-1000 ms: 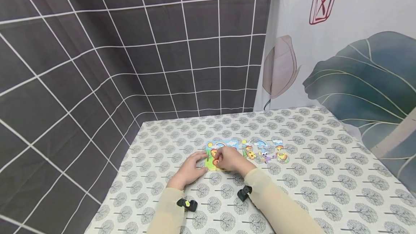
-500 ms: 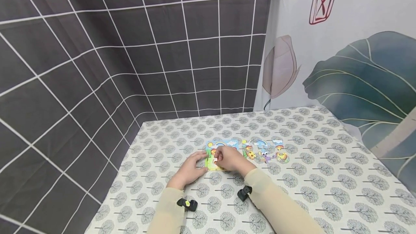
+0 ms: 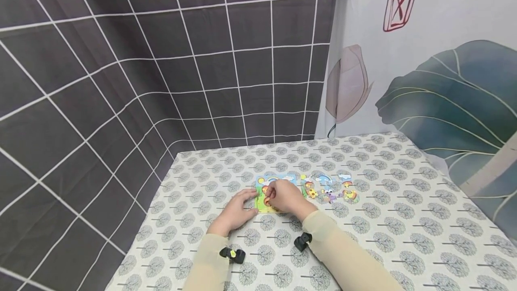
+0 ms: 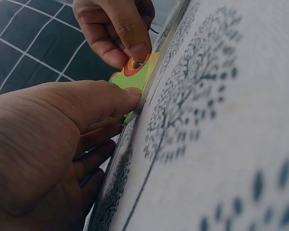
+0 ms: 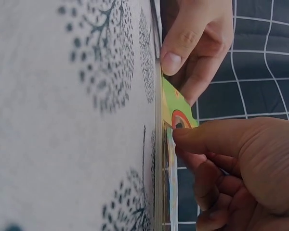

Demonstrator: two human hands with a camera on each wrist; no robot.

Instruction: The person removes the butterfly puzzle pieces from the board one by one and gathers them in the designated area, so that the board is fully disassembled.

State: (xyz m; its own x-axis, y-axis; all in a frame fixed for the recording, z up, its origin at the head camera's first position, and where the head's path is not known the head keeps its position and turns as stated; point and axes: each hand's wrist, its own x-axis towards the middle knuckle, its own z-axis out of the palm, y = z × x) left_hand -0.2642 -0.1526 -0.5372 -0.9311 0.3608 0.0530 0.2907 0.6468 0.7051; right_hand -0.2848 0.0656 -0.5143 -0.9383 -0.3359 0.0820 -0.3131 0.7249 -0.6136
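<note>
A bright picture puzzle (image 3: 260, 206) lies on the table, with sky and rainbow along its far side and green at the left. My left hand (image 3: 235, 210) rests at its left edge, thumb by the near corner and fingers rather straight. Over the puzzle's middle, the thumb and index finger of my right hand (image 3: 284, 196) pinch a puzzle piece (image 5: 180, 115) with a red and orange curved band. Most of that piece is hidden by the fingertips. In the left wrist view, the left thumb presses the puzzle's green border (image 4: 135, 79).
Several loose puzzle pieces (image 3: 329, 195) lie to the right of the puzzle, in loose rows. A tree-print cloth (image 3: 194, 219) covers the table. A dark grid curtain (image 3: 226, 80) hangs behind and left, a white printed curtain (image 3: 363, 12) at the right.
Half a second ago a white patch showed at the right fingertips; now orange and red show there, as a second ago. The left hand has not moved.
</note>
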